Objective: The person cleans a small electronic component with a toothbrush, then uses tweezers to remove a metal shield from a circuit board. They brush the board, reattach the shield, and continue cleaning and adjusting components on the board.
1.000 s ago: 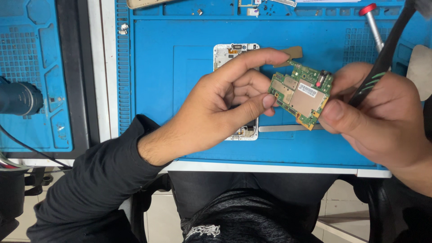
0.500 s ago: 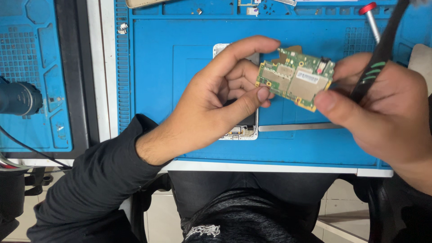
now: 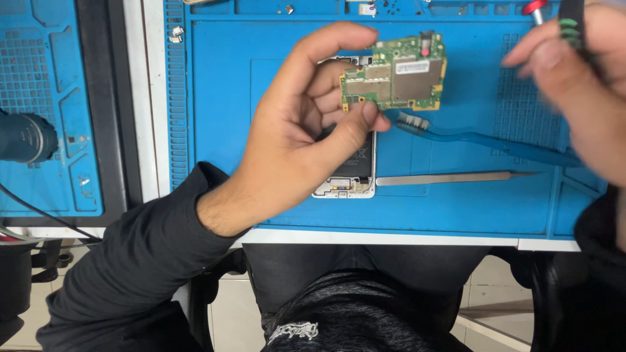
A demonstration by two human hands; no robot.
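Observation:
My left hand (image 3: 293, 137) pinches a green circuit board (image 3: 394, 75) by its left edge, between thumb and fingers, above the blue work mat (image 3: 222, 98). An opened white-framed phone (image 3: 355, 176) lies on the mat, partly hidden under that hand. At the right edge, blurred and apart from the board, my right hand (image 3: 580, 91) grips a black tool with green marks (image 3: 572, 26).
A blue brush (image 3: 482, 140) lies on the mat with its bristles just below the board. A thin metal tool (image 3: 450, 177) lies flat beside the phone. A red-capped screwdriver (image 3: 535, 10) sits at the top right. A second blue mat (image 3: 39, 130) and a dark cylinder (image 3: 23, 137) are at the left.
My right hand has let go of the board and pulled away to the right. The left hand now holds the board alone, turned flatter and higher. The brush has come into view.

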